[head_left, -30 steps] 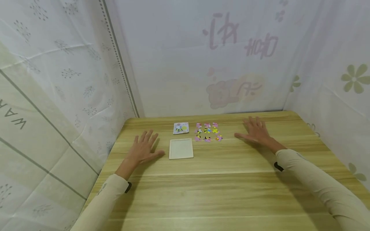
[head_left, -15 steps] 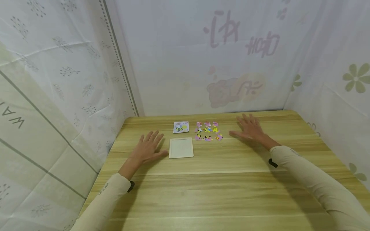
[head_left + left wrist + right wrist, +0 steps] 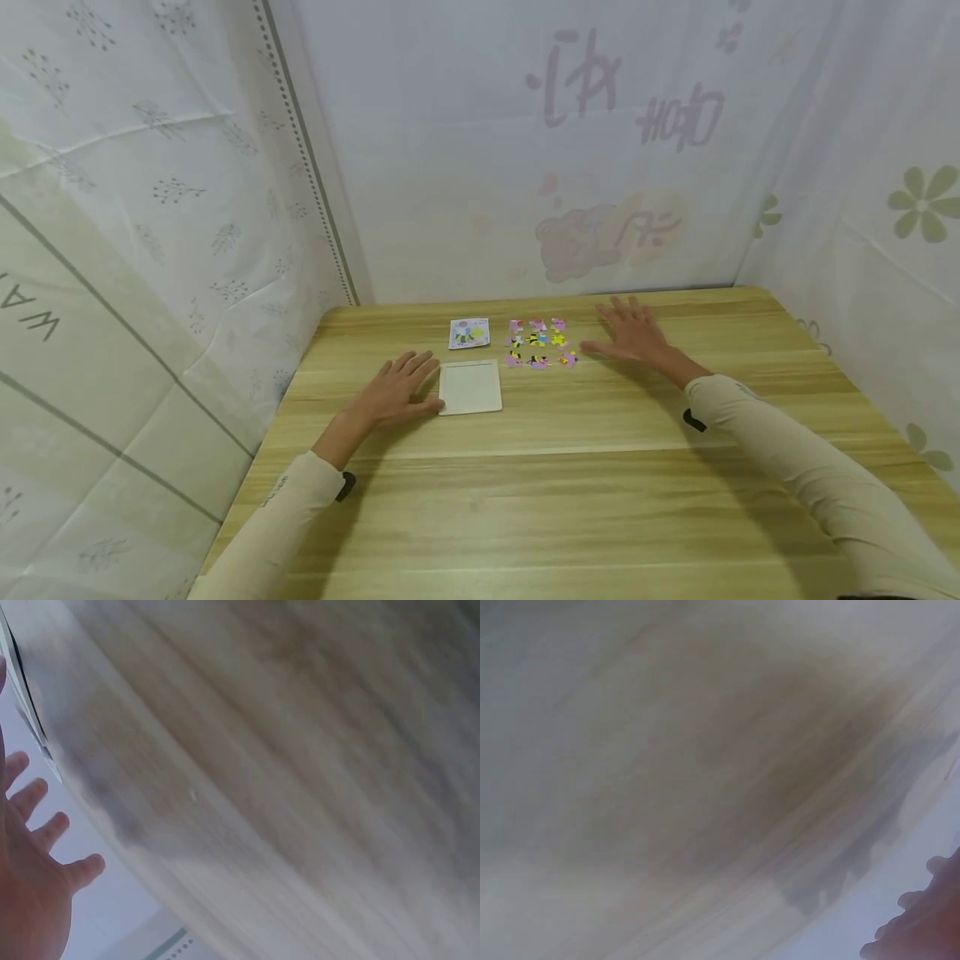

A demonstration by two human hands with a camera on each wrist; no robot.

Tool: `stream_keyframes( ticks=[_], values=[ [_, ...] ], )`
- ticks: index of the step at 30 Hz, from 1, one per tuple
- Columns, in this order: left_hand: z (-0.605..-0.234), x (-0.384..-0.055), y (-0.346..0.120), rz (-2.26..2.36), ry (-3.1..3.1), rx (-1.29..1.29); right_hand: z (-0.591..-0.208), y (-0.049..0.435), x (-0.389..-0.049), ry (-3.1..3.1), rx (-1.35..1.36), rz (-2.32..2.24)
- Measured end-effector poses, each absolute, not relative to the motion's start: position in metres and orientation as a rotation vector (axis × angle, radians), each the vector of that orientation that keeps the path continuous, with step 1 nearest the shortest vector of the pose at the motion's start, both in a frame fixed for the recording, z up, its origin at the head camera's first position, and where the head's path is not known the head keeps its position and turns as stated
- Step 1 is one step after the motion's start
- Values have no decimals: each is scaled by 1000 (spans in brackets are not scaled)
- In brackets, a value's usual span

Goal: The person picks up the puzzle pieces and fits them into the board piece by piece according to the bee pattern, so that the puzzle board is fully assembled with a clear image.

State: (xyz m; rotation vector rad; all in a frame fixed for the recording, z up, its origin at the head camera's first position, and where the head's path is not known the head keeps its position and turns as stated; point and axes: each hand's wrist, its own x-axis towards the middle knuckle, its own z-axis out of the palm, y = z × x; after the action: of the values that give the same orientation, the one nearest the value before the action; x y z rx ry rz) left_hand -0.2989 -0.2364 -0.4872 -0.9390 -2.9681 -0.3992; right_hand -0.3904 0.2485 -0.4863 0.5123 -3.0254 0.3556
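Pale cloth [image 3: 450, 150] hangs like walls around the far side, the left and the right of this little room. A faint pink animal [image 3: 573, 244] is printed on the far part. The big wooden table [image 3: 480, 517] comes next, with yellow-brown stripes running from left to right.

A person reaches over it from the near side, in two light sleeves [image 3: 288, 504]. The left hand [image 3: 397, 390] has its fingers spread and holds nothing. The right hand [image 3: 632, 332] is spread out too, with nothing in it, and it is farther right and a bit farther away.

The white tray [image 3: 470, 387] lies just to the right of the left hand, so that hand is the nearer one. The left thumb comes right up to the tray's left edge; I can't tell if it touches. The tray is almost square, so no side looks like the long way.

The picture card [image 3: 469, 334], with a bee-like drawing, lies just past the tray on the far side. The puzzle pieces [image 3: 537, 339] are the smallest things, three rows of three, pink, yellow and black. They sit to the right of the card, just left of the right thumb, so the right hand is nearer to them.
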Motion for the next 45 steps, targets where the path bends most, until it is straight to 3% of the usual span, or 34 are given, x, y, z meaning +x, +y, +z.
stream_keyframes(
  ticks=[9, 45],
  values=[
    [-488, -303, -234, -518, -2936, -1011, -481, 231, -396, -3032, 556, 372],
    [-487, -305, -231, -607, -3132, -857, -479, 162, -425, -2940, 853, 442]
  ],
)
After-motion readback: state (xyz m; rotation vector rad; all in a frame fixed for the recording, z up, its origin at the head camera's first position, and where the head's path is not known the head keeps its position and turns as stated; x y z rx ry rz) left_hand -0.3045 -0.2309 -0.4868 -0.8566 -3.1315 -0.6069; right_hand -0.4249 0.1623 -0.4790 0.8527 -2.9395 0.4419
